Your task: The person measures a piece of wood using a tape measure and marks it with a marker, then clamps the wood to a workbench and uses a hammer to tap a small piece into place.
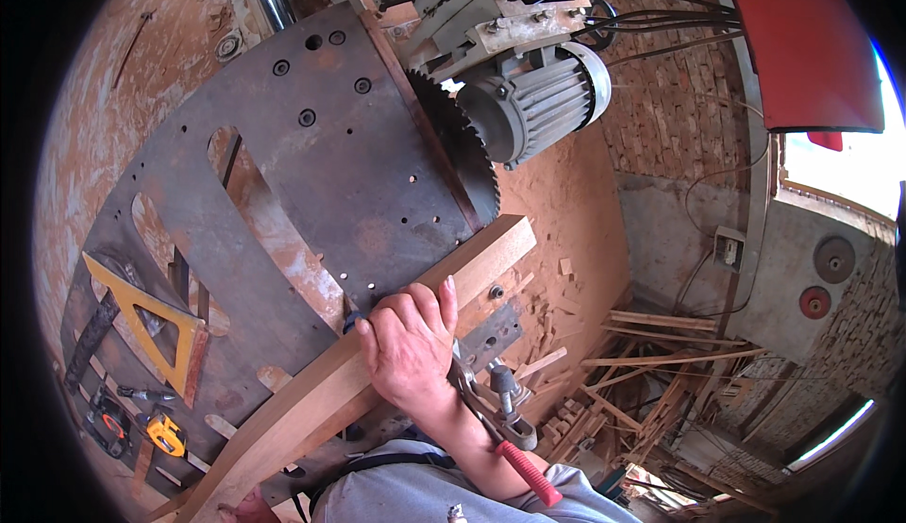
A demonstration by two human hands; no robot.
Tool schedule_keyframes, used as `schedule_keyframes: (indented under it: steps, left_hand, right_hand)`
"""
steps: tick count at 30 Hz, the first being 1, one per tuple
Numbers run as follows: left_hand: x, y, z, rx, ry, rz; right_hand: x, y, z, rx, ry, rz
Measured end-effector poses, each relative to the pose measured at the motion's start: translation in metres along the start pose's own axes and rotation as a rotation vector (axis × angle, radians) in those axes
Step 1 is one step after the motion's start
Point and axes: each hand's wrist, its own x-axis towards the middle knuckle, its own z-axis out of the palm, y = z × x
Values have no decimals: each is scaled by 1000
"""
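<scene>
A long, gently curved wooden beam (283,421) lies slantwise across the near edge of a steel saw table (311,169). My right hand (411,339) is closed over the beam's middle, thumb on the left, fingers curled over the far side. At the lower edge, my left hand (251,507) shows only in part beside the beam's near end; its fingers are mostly hidden. The beam's squared far end lies close to a toothed circular saw blade (458,145). A lever with a red grip (527,474) runs next to my right forearm.
A grey electric motor (543,103) sits by the blade. On the table's left lie a yellow set square (142,311), a yellow tape measure (166,434) and a black-and-orange tool (109,424). Scrap wood (642,381) is piled at right, below wall-hung discs (833,259).
</scene>
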Motion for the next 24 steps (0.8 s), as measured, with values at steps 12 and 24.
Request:
schedule_keyframes:
  steps: [12, 24]
  left_hand:
    - [17, 12, -26, 174, -119, 135]
    - [11, 8, -14, 201, -43, 75]
  right_hand:
    - [0, 0, 1, -5, 7, -9]
    - [0, -1, 2, -19, 10, -7]
